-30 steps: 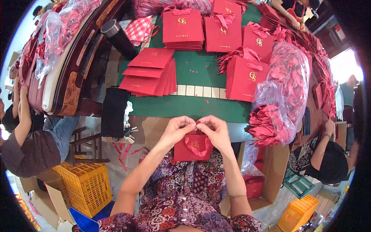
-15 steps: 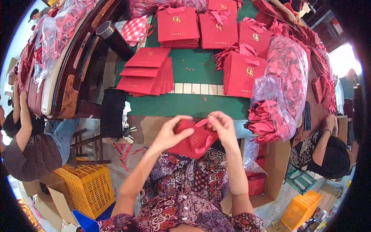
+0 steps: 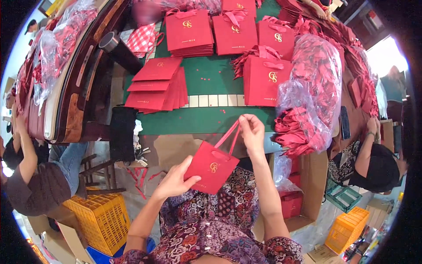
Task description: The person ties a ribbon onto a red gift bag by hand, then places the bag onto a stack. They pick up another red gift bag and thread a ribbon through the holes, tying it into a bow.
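A small red paper gift bag point(image 3: 210, 169) with a gold emblem hangs tilted in front of my body. My left hand point(image 3: 179, 177) grips its lower left side, thumb across the front face. Up to the right, my right hand point(image 3: 252, 133) pinches the top of the bag's ribbon handle point(image 3: 229, 136) and draws it taut into a narrow loop. Beyond on the green table lie a fanned stack of red bags without visible handles point(image 3: 158, 83) and a stack with ribbon handles point(image 3: 267, 81). A clear plastic sack of red ribbons point(image 3: 316, 88) rests at the right.
More stacked red bags point(image 3: 189, 33) stand at the back of the green tabletop point(image 3: 167, 125). A dark tumbler point(image 3: 118, 52) is at the left. Below the table edge are a cardboard box point(image 3: 314, 185) and a yellow crate point(image 3: 101, 220). Co-workers sit at both sides.
My right hand has pulled the ribbon handle up and away from the bag. My left hand has shifted down and left, and the bag's front now shows fully.
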`<state>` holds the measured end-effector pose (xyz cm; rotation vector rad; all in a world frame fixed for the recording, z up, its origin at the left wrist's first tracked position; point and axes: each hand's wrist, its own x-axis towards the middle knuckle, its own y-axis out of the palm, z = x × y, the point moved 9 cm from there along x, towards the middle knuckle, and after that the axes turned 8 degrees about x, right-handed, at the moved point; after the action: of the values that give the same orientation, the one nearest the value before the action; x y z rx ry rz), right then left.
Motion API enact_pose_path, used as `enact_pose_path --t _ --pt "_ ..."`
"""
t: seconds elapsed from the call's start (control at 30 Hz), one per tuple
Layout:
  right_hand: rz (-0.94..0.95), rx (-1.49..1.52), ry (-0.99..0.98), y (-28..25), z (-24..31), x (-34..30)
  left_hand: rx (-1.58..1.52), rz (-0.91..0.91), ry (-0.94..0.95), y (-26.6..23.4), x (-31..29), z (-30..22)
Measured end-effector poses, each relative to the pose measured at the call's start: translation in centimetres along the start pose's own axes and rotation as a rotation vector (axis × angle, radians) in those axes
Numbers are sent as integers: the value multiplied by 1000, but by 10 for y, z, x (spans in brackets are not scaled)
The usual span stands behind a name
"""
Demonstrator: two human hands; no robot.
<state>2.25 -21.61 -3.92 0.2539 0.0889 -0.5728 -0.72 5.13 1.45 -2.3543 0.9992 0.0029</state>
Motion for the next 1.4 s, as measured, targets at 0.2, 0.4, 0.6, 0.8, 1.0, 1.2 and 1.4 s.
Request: enact_pose_path --t 0.2,0.4,0.6,0.8,1.0,1.2,1.4 --pt "55 -222 -32 3 25 -21 -140 -183 -95 -42 -2 3" --pt "-160 -694 -514 -41 76 -75 -28 -560 -44 -111 -6 -21" --pt "-397 -1113 -621 -85 81 -81 558 -763 229 -83 -3 -77" --pt "-328 -1087 -599 -86 71 -65 682 -521 294 25 17 -65" --pt "0 -948 -645 -14 56 -69 591 -361 235 73 34 -38" --pt "225 -628 -575 42 44 -70 238 -486 199 28 45 -40" --pt "517 -560 -655 75 45 -80 -252 -450 -16 5 68 11"
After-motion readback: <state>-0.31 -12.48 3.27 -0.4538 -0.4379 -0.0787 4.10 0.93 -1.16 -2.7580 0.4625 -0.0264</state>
